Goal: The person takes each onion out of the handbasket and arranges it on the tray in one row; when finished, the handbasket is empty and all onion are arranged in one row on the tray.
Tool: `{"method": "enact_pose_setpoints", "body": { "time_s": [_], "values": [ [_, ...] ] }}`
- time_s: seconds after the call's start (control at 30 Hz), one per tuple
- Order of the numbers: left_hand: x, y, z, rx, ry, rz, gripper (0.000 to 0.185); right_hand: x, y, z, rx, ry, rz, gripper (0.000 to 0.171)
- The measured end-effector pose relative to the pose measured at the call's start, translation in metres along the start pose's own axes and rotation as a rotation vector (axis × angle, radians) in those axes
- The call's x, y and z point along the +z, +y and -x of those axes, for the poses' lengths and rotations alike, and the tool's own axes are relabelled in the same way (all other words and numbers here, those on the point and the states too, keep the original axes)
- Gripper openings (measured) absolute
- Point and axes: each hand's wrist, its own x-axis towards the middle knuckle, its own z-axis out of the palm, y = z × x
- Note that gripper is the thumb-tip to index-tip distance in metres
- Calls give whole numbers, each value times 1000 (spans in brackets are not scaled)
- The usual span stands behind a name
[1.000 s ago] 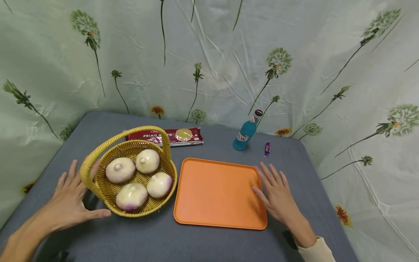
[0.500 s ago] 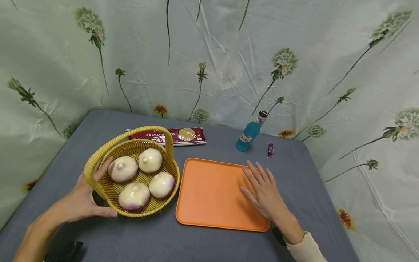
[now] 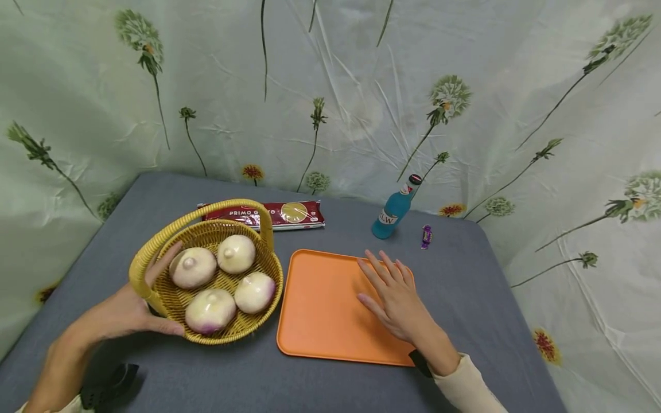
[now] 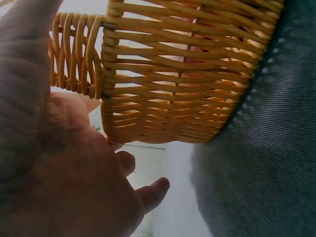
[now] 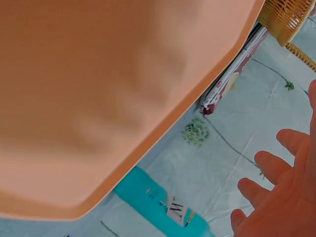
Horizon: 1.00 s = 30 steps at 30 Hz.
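Basket (image 3: 206, 275) cupped by the left hand (image 3: 124, 312) — right hand (image 3: 395, 295) flat, holding nothing — could tip, rolling turnips (image 3: 209, 310) out.

Yellow wicker basket (image 3: 206, 269) upright beside orange tray (image 3: 325, 304).
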Motion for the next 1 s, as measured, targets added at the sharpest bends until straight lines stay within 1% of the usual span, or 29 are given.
{"method": "enact_pose_setpoints", "body": {
  "time_s": [0.13,0.23,0.33,0.43,0.63,0.83,1.0],
  "values": [
    [-2,-1,-2,-1,-8,-23,149,0,-6,-6,-15,-9,-17,65],
    [-2,-2,-1,-19,-19,-28,150,2,-10,-10,-31,-12,-25,65],
    [-3,-4,1,-43,-27,-21,152,4,-14,-14,-41,-28,-45,65],
    [-3,-6,0,-53,-33,-15,152,4,-18,-19,-49,-40,-60,65],
    [-3,-8,-1,-75,-43,0,152,1,-32,-31,-92,-39,-61,65],
    [-1,-7,-4,-29,-36,73,157,-1,-47,-46,-171,-35,-79,64],
    [-1,-8,-4,-20,-25,48,159,2,-56,-58,-264,-26,-103,65]
  ]
}}
